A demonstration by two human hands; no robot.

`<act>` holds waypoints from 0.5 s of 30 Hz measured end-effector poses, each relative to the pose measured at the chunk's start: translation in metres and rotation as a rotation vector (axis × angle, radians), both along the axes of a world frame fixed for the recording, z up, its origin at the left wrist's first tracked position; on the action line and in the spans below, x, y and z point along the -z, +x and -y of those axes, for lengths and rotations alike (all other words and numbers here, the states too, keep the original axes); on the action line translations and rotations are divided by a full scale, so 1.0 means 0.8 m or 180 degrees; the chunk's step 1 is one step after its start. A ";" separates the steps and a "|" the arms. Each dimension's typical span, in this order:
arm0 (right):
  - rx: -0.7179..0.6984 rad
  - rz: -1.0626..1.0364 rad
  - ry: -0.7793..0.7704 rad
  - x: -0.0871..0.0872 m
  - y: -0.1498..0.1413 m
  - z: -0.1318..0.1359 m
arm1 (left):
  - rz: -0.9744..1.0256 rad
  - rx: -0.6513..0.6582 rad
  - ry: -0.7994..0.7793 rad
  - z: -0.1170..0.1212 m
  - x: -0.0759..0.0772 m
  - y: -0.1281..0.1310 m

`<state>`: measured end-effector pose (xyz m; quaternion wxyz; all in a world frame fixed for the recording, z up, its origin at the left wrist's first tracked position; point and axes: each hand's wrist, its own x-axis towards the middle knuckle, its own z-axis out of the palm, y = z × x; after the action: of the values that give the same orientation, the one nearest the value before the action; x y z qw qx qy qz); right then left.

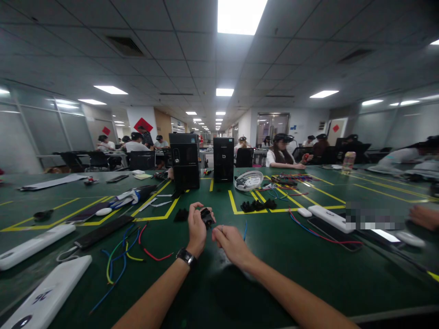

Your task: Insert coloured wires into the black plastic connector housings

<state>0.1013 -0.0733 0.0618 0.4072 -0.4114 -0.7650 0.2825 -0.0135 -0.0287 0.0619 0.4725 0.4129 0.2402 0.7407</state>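
Note:
My left hand (pixel 198 230), a dark watch on its wrist, is closed around a small black block-like part (pixel 206 218), held a little above the green table. Just right of it, my right hand (pixel 231 244) has its fingers curled together near the part. What its fingertips pinch, if anything, is too small to make out. A blue wire (pixel 245 230) shows beyond the right knuckles; whether the hand holds it I cannot tell. Several loose wires, among them a red wire (pixel 151 253), lie left of my forearms. Small black pieces (pixel 259 205) sit in a cluster ahead.
Two black computer towers (pixel 223 160) stand ahead on the green table (pixel 192 297), with a white basket (pixel 248 181) beside them. White power strips (pixel 44 292) lie at left, and another white bar (pixel 331 219) at right. Other people sit beyond; a person's hand (pixel 424 217) reaches in at right.

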 end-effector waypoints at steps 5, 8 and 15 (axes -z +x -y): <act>-0.0105 0.0086 0.0174 0.004 0.000 0.002 | 0.0632 0.0639 -0.0532 0.006 -0.009 0.005; -0.0073 0.0185 0.0299 0.010 -0.001 -0.002 | 0.0857 0.0645 -0.0829 0.010 -0.011 0.010; 0.0155 0.0222 0.0237 0.015 -0.011 0.001 | 0.0555 -0.0023 -0.0594 0.003 0.005 0.015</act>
<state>0.0923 -0.0739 0.0499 0.4020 -0.4240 -0.7784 0.2294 -0.0018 -0.0309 0.0582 0.5253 0.3003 0.2676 0.7499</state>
